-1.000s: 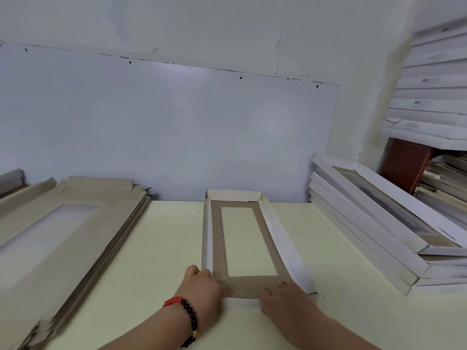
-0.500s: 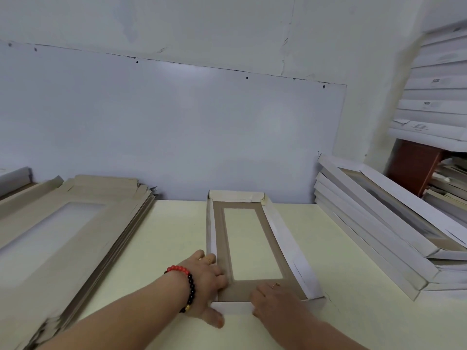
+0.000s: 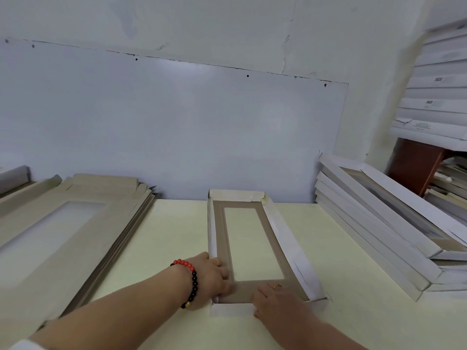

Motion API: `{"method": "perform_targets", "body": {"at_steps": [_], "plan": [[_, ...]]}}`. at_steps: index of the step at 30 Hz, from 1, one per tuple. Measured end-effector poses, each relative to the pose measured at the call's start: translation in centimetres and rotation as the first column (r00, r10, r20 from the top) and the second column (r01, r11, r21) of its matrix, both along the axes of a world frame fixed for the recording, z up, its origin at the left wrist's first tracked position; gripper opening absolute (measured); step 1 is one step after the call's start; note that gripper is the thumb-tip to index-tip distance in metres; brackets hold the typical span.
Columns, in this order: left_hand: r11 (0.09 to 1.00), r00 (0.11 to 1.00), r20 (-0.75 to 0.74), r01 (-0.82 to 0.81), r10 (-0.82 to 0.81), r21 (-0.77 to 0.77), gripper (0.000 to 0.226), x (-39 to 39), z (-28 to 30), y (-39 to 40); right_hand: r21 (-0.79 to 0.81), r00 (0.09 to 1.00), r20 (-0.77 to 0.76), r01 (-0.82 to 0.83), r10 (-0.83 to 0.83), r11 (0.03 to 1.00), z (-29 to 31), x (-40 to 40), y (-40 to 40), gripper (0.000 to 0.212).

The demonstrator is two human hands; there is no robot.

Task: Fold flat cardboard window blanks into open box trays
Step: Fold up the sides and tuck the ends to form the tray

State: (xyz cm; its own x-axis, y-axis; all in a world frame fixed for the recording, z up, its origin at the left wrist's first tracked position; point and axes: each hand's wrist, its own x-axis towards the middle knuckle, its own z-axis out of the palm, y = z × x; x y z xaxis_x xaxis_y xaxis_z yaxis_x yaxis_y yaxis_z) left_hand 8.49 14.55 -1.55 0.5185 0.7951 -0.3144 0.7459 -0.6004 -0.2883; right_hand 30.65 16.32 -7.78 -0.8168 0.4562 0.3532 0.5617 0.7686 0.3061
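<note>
A partly folded cardboard tray (image 3: 278, 231) lies lengthwise in the middle of the pale table (image 3: 177, 236). Its inside is brown with a rectangular window; its far, left and right walls are raised and white outside. My left hand (image 3: 214, 279), with a red and black bead bracelet at the wrist, grips the tray's near left corner, fingers inside on the brown floor. My right hand (image 3: 275, 299) presses on the near end, fingers over the near white flap (image 3: 231, 309), which lies low at the front.
A stack of flat window blanks (image 3: 63, 236) fills the table's left side. Several folded white trays (image 3: 379, 228) are piled slanting at the right. White boxes (image 3: 434, 97) are stacked on a shelf at upper right. A blue-grey wall panel (image 3: 164, 127) stands behind the table.
My left hand has slid from the near edge round to the tray's left corner and wall. My right hand has stayed on the near end. The view has tilted slightly.
</note>
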Motion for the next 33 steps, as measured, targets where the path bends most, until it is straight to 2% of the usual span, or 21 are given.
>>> {"method": "perform_targets", "body": {"at_steps": [4, 8, 12, 20, 26, 33], "plan": [[0.985, 0.991, 0.023, 0.125, -0.129, 0.122, 0.016, 0.2, -0.6, 0.0, -0.018, 1.0, -0.013, -0.015, 0.014, 1.0, 0.1, 0.1, 0.1, 0.039], [0.969, 0.979, 0.066, 0.182, -0.195, 0.168, 0.016, 0.1, -1.2, 0.4, -0.018, 1.0, -0.017, -0.01, 0.01, 1.0, 0.4, 0.1, -0.3, 0.039], [0.974, 0.968, 0.158, 0.17, -0.194, 0.151, 0.021, -0.3, -1.8, 0.5, -0.01, 1.0, -0.012, -0.007, 0.007, 1.0, 0.7, 0.1, -0.5, 0.039], [0.982, 0.978, 0.144, 0.129, -0.149, 0.138, 0.014, -0.2, -1.7, 0.6, -0.011, 1.0, 0.006, 0.023, -0.022, 1.0, 1.0, 0.0, -0.8, 0.039], [1.0, 0.951, 0.309, 0.002, -0.008, 0.02, 0.027, -0.5, -1.9, -0.4, -0.028, 0.998, 0.002, 0.066, -0.066, 0.997, 1.2, -0.2, -1.3, 0.042], [0.995, 0.943, 0.328, 0.033, -0.062, 0.094, 0.02, -1.3, -1.9, -1.4, -0.064, 0.996, -0.006, 0.092, -0.093, 0.994, 1.2, -0.3, -1.7, 0.041]]}}
